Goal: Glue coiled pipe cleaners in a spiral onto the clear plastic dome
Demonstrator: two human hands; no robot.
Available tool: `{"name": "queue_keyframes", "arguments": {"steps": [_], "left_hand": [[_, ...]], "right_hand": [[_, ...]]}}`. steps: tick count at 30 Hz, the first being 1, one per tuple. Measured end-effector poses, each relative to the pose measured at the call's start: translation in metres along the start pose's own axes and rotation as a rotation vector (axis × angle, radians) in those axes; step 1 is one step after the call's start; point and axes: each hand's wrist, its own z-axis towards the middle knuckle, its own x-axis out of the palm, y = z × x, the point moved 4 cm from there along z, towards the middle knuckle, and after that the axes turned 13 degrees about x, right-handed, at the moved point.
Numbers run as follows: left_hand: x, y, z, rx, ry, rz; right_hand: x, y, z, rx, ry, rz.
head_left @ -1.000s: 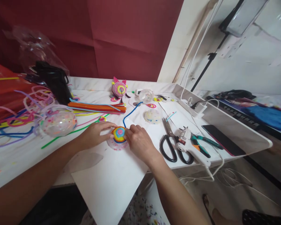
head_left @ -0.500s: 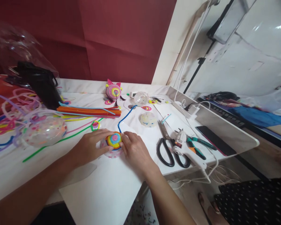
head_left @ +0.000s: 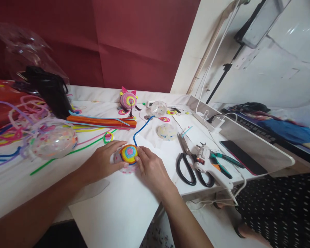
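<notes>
My left hand (head_left: 102,159) is curled around the left side of a clear plastic dome (head_left: 129,169) with coloured spots. On top of the dome sits a round coil of pipe cleaner (head_left: 129,154), pink in the middle, then light blue, yellow and orange. Part of the coil's rim is dark blue. My right hand (head_left: 153,168) closes on the coil's right edge, where a blue pipe cleaner (head_left: 142,128) runs out and away from me. Its fingertips press the strand against the rim. The palms hide much of the dome.
Right of my hands lie black-handled scissors (head_left: 187,168), a white glue gun (head_left: 209,168), green pliers (head_left: 226,162) and a phone (head_left: 243,157). Orange pipe cleaners (head_left: 100,121) and a pink ball figure (head_left: 128,100) are behind. Another person's spotted clothing (head_left: 274,203) shows at right.
The coil now faces the camera more fully, and my right fingers have shifted slightly along its edge. The view has swung a little. At right, the other person has moved closer to the table.
</notes>
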Motion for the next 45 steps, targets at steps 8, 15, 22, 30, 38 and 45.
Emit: {"name": "queue_keyframes", "arguments": {"steps": [8,15,22,30,38,45], "left_hand": [[0.001,-0.001,0.000,-0.087,0.003,-0.028],[-0.001,-0.004,0.003,-0.053,-0.006,-0.118],[-0.006,0.013,0.003,-0.158,0.026,-0.406],[-0.001,0.039,0.003,-0.205,-0.001,-0.585],[0.000,0.037,0.001,-0.243,-0.028,-0.609],[0.003,0.036,0.002,-0.261,-0.056,-0.621]], "right_hand": [[0.003,0.000,-0.001,-0.009,-0.039,-0.091],[0.004,0.003,-0.007,-0.023,-0.100,-0.108],[0.013,0.007,-0.019,-0.001,-0.238,-0.122],[0.012,0.007,-0.021,-0.007,-0.273,-0.095],[0.014,0.005,-0.020,0.004,-0.254,-0.093],[0.012,0.007,-0.020,0.006,-0.241,-0.106]]}}
